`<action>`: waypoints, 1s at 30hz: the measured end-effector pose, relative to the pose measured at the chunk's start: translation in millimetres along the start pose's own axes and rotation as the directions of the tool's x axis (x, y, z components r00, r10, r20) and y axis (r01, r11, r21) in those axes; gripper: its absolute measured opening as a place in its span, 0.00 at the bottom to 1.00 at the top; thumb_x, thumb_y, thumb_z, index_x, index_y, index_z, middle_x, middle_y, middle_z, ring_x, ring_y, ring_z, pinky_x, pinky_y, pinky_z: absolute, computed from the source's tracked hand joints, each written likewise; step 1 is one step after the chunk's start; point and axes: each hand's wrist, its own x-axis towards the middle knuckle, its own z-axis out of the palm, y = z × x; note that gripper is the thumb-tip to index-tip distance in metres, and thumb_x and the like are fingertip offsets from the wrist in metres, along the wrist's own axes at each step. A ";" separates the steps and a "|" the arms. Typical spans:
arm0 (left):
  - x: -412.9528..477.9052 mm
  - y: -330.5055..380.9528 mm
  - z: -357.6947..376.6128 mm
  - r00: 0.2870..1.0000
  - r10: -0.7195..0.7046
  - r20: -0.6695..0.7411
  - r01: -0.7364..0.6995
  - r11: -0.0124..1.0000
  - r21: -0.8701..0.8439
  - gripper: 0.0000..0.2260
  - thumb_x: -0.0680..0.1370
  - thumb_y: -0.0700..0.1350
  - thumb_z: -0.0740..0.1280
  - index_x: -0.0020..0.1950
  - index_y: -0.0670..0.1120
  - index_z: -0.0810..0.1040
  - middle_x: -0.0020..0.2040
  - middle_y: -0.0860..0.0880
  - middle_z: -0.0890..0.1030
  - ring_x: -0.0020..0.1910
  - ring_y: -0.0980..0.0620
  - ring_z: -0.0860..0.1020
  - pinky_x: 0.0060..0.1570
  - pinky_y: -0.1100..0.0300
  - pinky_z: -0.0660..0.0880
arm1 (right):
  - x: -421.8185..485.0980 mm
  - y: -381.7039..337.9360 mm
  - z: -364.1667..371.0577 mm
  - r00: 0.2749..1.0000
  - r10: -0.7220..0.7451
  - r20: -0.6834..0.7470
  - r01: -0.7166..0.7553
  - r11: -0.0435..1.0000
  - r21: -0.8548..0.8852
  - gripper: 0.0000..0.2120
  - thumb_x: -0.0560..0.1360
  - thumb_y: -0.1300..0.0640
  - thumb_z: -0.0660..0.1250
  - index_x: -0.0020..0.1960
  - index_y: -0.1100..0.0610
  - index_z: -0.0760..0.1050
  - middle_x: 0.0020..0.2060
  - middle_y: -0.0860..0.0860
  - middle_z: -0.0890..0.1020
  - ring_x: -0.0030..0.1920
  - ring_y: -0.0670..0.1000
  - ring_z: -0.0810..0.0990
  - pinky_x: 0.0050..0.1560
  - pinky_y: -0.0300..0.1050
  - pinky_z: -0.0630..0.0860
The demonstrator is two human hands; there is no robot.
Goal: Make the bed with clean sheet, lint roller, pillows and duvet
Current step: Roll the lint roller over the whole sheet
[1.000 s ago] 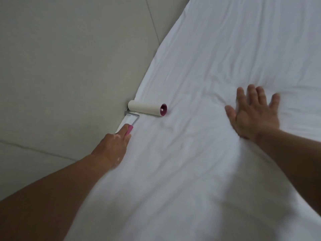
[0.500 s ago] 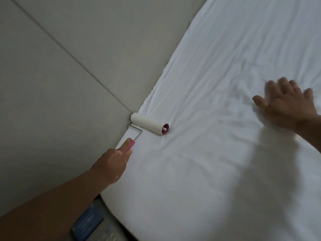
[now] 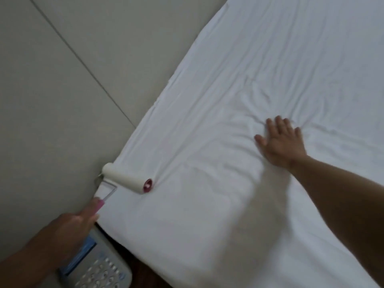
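The left grip [image 3: 68, 227] is clamped round the pink handle of the lint roller [image 3: 127, 180], whose white drum lies on the sheet [image 3: 228, 69] at the bed's edge by the grey wall [image 3: 62, 100]. The right grip [image 3: 280, 142] lies flat, fingers apart, on the wrinkled sheet, well apart from the roller.

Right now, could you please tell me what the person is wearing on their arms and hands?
Nothing that shows: the left arm and right arm are bare, with no sleeves in view. The left hand and right hand have no gloves, and neither wrist carries a watch or bracelet. The left hand is blurred, so a ring cannot be excluded.
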 end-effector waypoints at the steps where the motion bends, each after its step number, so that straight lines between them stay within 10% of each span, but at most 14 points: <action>1: -4.2 -9.4 14.3 0.999 0.026 -0.047 -0.027 0.999 -0.018 0.30 0.67 0.43 0.73 0.69 0.46 0.74 0.34 0.40 0.84 0.17 0.44 0.77 0.11 0.55 0.67 | -2.2 -1.2 -1.3 1.000 -0.003 0.006 0.003 1.000 0.010 0.38 0.79 0.31 0.43 0.82 0.51 0.47 0.82 0.54 0.48 0.81 0.56 0.46 0.78 0.62 0.47; 5: -14.6 -99.8 101.2 0.987 -0.041 -0.158 0.016 0.987 -0.158 0.24 0.83 0.61 0.47 0.79 0.66 0.47 0.37 0.38 0.84 0.15 0.48 0.72 0.16 0.54 0.72 | -15.9 -0.2 -1.9 1.000 -0.021 0.006 0.021 0.999 0.029 0.38 0.79 0.31 0.42 0.82 0.51 0.47 0.81 0.54 0.48 0.81 0.56 0.46 0.78 0.62 0.47; 8: -27.4 -77.1 65.6 0.970 0.049 -0.238 -0.058 0.998 -0.030 0.23 0.84 0.60 0.46 0.80 0.65 0.49 0.43 0.40 0.86 0.13 0.47 0.70 0.15 0.55 0.72 | -24.1 1.2 -5.2 0.999 -0.038 0.000 0.038 0.999 0.038 0.37 0.79 0.31 0.42 0.81 0.51 0.48 0.81 0.53 0.50 0.81 0.56 0.48 0.77 0.63 0.51; 11: -32.6 -11.7 -8.7 0.916 0.204 -0.346 -0.163 0.976 0.145 0.23 0.82 0.43 0.51 0.77 0.50 0.61 0.76 0.47 0.68 0.14 0.47 0.70 0.16 0.55 0.71 | -26.7 7.7 -13.4 0.999 -0.013 0.029 0.011 0.998 0.059 0.38 0.79 0.31 0.42 0.82 0.50 0.47 0.81 0.53 0.49 0.81 0.55 0.47 0.77 0.62 0.51; 13: -18.6 32.4 -57.3 0.923 0.216 -0.318 -0.162 0.969 0.188 0.20 0.82 0.38 0.46 0.72 0.43 0.64 0.68 0.41 0.74 0.18 0.45 0.74 0.19 0.53 0.74 | -24.5 17.4 -21.2 1.000 0.014 0.025 -0.016 0.996 0.085 0.38 0.79 0.31 0.43 0.82 0.50 0.47 0.81 0.53 0.49 0.81 0.55 0.47 0.77 0.63 0.51; 17: 34.5 116.9 -120.3 0.970 -0.047 -0.238 -0.023 0.959 -0.281 0.17 0.84 0.54 0.47 0.71 0.56 0.62 0.35 0.47 0.76 0.37 0.40 0.81 0.38 0.48 0.78 | -6.9 47.4 -40.0 0.997 0.072 0.015 -0.073 0.993 0.094 0.37 0.79 0.31 0.43 0.82 0.49 0.46 0.82 0.53 0.47 0.81 0.54 0.45 0.78 0.64 0.49; 30: 333.2 348.8 -264.1 0.949 0.048 -0.312 -0.133 0.957 -0.257 0.14 0.84 0.55 0.50 0.68 0.54 0.63 0.43 0.44 0.71 0.41 0.40 0.71 0.43 0.51 0.71 | 120.2 160.0 -54.6 0.982 0.181 -0.057 -0.178 0.982 0.059 0.39 0.77 0.28 0.37 0.81 0.47 0.41 0.82 0.52 0.43 0.81 0.55 0.41 0.77 0.67 0.44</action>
